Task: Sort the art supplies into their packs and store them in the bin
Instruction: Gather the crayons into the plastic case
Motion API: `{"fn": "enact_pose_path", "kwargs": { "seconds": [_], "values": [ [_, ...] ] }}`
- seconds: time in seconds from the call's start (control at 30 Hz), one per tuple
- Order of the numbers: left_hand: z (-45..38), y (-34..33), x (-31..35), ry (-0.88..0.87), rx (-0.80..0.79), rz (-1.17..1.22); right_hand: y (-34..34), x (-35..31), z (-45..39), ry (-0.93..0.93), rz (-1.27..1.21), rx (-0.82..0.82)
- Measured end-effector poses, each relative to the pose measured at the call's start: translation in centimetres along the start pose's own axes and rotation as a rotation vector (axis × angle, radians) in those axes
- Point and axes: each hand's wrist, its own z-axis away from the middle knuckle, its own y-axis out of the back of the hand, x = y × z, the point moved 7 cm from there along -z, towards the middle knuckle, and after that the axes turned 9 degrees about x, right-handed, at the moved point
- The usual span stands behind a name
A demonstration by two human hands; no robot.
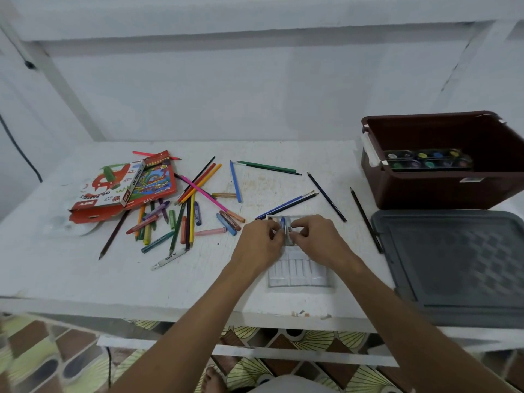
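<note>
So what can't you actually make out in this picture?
Head view only:
- The far end of the clear tray: covered by both hands, so how many pastels sit there is hidden.
- The brown bin: cut off by the right edge; its near wall hides part of the paint palette.
- The pack lettering: mostly too small and tilted to read.

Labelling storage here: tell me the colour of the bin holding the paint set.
Dark reddish brown bin, clearest in the head view, at the table's right.
</note>
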Motion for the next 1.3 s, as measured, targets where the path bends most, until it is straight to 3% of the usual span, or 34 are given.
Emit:
{"fn": "enact_pose_path", "kwargs": {
  "seconds": [0.27,0.73,0.83,1.0,1.1,1.3],
  "values": [
    [-1.3,-0.5,-0.4,-0.049,-0.128,-0.060,-0.3,-0.9,-0.4,0.127,0.135,-0.034],
    [-1.5,-0.6,0.2,-0.231,-0.146,-0.191,-0.4,-0.9,-1.0,0.171,0.200,-0.067],
    [-1.4,1.0,-0.6,-0.155,-0.066,-0.035,-0.7,-1.6,-1.6,0.172,0.178,-0.052],
    [-2.4,5.4,-5.7,0.113,0.104,-0.100,-2.9,-4.4,-2.3,0.221,0.085,-0.100],
    [-3.0,7.0,-8.7,0.280,0.075,-0.142,-5.1,-6.4,-2.8,0.244,0.076,-0.122],
    [-3.3,7.0,-10.9,0.416,0.014,-0.100,-8.5,-8.3,-3.7,0.204,0.173,-0.140]
  ]
}}
